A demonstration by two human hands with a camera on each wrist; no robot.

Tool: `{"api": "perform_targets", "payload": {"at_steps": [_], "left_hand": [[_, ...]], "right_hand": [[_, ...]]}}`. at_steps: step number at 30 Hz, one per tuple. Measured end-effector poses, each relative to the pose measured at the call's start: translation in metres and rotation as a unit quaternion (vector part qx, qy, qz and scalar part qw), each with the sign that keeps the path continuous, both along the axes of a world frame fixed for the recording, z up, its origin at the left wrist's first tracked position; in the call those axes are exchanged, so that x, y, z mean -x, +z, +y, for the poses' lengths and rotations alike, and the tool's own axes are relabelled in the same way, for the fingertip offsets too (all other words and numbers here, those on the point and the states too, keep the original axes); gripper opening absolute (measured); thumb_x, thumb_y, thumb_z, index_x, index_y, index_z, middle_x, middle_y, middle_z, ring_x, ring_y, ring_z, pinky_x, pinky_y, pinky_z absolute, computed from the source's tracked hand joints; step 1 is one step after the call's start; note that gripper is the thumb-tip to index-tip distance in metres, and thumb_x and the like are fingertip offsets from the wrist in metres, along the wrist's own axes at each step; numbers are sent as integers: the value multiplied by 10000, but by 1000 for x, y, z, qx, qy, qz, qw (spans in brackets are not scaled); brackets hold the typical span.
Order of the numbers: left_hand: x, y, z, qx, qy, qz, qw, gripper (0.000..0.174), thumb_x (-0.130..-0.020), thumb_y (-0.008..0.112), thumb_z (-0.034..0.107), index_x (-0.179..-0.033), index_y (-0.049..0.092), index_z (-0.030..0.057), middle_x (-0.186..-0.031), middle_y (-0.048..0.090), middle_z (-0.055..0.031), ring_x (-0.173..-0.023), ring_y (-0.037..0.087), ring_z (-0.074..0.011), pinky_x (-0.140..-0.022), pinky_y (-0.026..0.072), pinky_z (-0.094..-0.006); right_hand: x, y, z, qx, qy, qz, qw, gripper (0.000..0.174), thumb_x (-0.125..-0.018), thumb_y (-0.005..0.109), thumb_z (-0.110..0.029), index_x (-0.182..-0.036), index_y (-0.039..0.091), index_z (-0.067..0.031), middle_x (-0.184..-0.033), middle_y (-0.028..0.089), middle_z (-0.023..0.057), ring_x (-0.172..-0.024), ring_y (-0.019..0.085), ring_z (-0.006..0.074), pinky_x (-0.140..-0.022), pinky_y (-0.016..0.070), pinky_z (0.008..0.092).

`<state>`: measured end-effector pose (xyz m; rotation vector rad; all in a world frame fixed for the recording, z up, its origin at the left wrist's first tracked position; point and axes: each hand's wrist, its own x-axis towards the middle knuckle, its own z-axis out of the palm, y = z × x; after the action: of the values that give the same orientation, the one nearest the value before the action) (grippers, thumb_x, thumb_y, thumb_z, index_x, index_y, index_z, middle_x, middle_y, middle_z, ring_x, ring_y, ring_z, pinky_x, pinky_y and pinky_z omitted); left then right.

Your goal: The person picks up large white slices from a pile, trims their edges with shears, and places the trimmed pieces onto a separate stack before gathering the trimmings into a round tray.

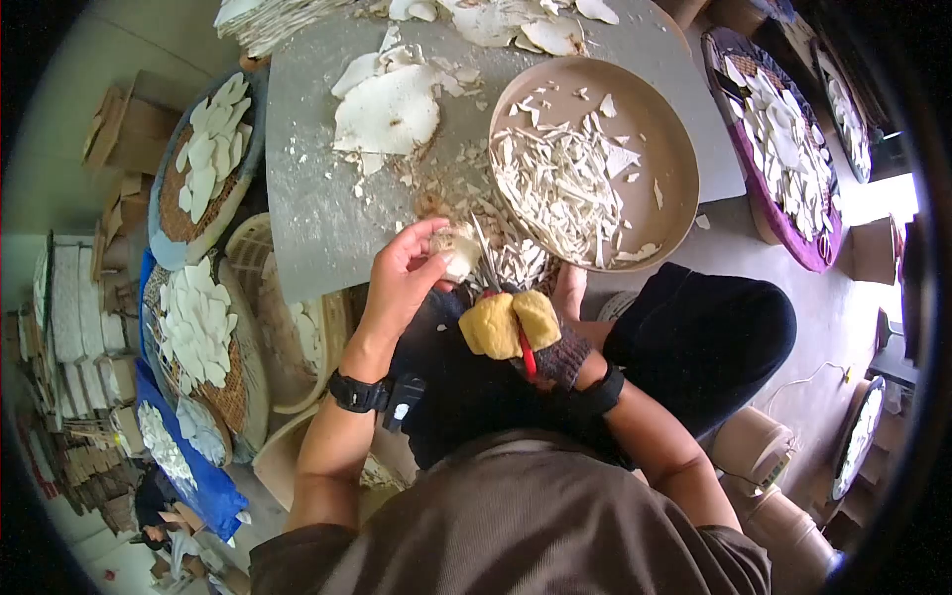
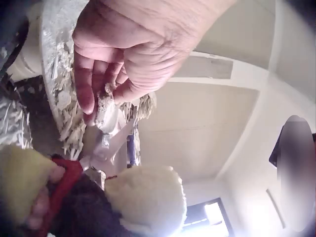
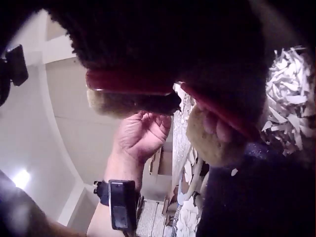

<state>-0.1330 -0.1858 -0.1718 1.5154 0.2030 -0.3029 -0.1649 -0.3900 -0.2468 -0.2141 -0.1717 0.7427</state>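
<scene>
My left hand (image 1: pixel 402 278) pinches a small white, flat piece (image 1: pixel 462 260) with a rough brownish edge between thumb and fingers. In my right hand (image 1: pixel 563 355), in a dark knitted glove, is a pair of red-handled scissors (image 1: pixel 527 355), its handles wrapped in thick yellow padding (image 1: pixel 491 325). The blades point away from me and lie right beside the white piece. In the left wrist view the blades (image 2: pixel 118 140) stand apart near the piece (image 2: pixel 106 112). Padding and glove hide part of the right fingers; a few fingertips (image 3: pixel 217 129) show by the red handle in the right wrist view.
A round brown tray (image 1: pixel 679 203) with cut white strips (image 1: pixel 565 178) sits on the grey table (image 1: pixel 307 188), overhanging its near edge. Larger white sheets (image 1: pixel 387 111) lie at the table's left. Baskets of white pieces (image 1: pixel 198 322) flank me on the left, more (image 1: pixel 788 139) on the right.
</scene>
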Motion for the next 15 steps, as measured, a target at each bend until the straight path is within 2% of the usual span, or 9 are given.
{"api": "perform_targets", "payload": {"at_steps": [3, 6, 9, 15], "left_hand": [[11, 1, -13, 37, 58, -49, 996, 474, -828, 582, 15, -1269, 406, 8, -947, 637, -101, -783, 612, -140, -682, 506, -247], [17, -10, -27, 70, 157, -58, 983, 459, -810, 598, 7, -1233, 421, 1, -963, 635, -111, -812, 612, -157, -717, 504, -267], [19, -18, -39, 88, 208, -77, 971, 415, -806, 605, 10, -1189, 444, -2, -970, 636, -117, -811, 615, -161, -717, 507, -268], [15, -15, -39, 105, 192, -70, 973, 396, -839, 571, 6, -1221, 470, -19, -998, 634, -109, -826, 619, -146, -723, 525, -263]], "right_hand": [[-9, 16, 4, 7, -63, -85, 994, 288, -935, 505, -189, -1153, 506, -1, -1151, 563, 116, -1061, 561, 199, -932, 450, 327], [-15, 29, 8, -17, -91, -116, 989, 295, -936, 501, -192, -1155, 505, 5, -1151, 564, 119, -1060, 562, 200, -929, 451, 326], [-17, 36, 9, -31, -102, -132, 985, 302, -938, 497, -195, -1157, 504, 12, -1152, 565, 121, -1058, 564, 202, -926, 452, 326], [-18, 40, 8, -45, -108, -150, 982, 316, -940, 489, -201, -1161, 502, 25, -1152, 566, 126, -1054, 566, 204, -921, 455, 325]]}}
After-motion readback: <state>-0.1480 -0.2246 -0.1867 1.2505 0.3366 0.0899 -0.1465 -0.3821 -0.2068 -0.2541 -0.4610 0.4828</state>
